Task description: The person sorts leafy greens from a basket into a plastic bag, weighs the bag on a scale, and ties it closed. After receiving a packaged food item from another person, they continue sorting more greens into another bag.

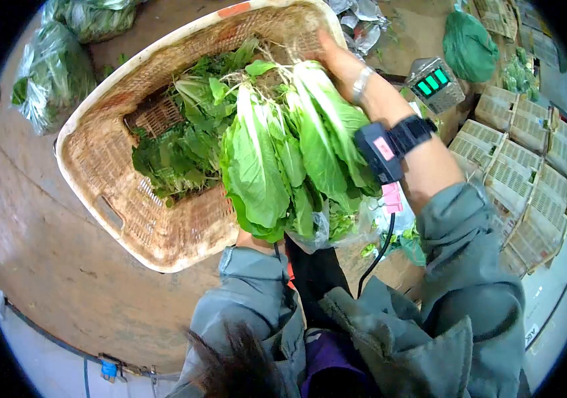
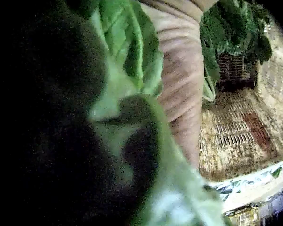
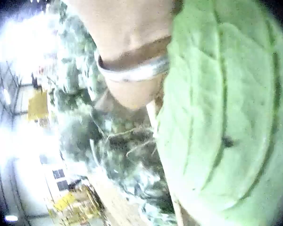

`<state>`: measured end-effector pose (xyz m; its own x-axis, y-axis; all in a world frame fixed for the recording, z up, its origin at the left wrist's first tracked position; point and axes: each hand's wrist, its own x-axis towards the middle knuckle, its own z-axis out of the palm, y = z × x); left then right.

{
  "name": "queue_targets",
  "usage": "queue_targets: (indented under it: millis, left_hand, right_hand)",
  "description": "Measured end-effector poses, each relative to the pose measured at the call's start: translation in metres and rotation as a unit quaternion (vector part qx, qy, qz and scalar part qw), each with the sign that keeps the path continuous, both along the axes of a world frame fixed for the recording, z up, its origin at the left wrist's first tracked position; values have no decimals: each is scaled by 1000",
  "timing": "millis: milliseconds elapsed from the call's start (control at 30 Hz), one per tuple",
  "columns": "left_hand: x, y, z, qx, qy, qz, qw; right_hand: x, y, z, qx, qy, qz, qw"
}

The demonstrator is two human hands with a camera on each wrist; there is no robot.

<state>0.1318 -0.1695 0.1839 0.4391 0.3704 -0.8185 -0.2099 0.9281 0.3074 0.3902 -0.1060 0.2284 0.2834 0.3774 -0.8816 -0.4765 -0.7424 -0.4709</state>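
Head view: bright; edges bowed, corners black
Left wrist view: grainy, left side near-black
Right wrist view: blurred, white glare left

the person wears a loose grey-green jacket of creased cloth [image 1: 476, 292], with long sleeves and a broad pointed flap at the front. the left sleeve [image 1: 250, 265] gathers into a puckered cuff; the right sleeve [image 1: 456, 212] bunches in folds below the forearm. a smooth, silver-coloured bangle [image 1: 362, 85] circles the right wrist. farther up sits a boxy black device [image 1: 378, 154] with a pink rectangular label, on a wide black strap [image 1: 413, 134]. a thin black cable [image 1: 378, 257] curves near the jacket. purple cloth [image 1: 336, 358] shows inside it, black cloth [image 1: 316, 275] beyond.
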Motion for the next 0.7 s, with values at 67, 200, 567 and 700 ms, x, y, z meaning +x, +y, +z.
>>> queue_targets:
  millis: [67, 200, 567, 700]
  left_hand:
    - [2, 8, -3, 18, 4, -16, 1000]
    - [8, 19, -8, 71, 21, -81, 994]
    - [-54, 67, 84, 298, 95, -388, 867]
    - [-69, 42, 112, 248, 50, -574, 779]
  right_hand:
    - [0, -28, 38, 88, 98, 0, 991]
    - [-12, -87, 32, 11, -121, 308, 944]
    - [-132, -114, 4, 168, -198, -84, 962]
    - [-171, -214, 67, 160, -106, -139, 971]
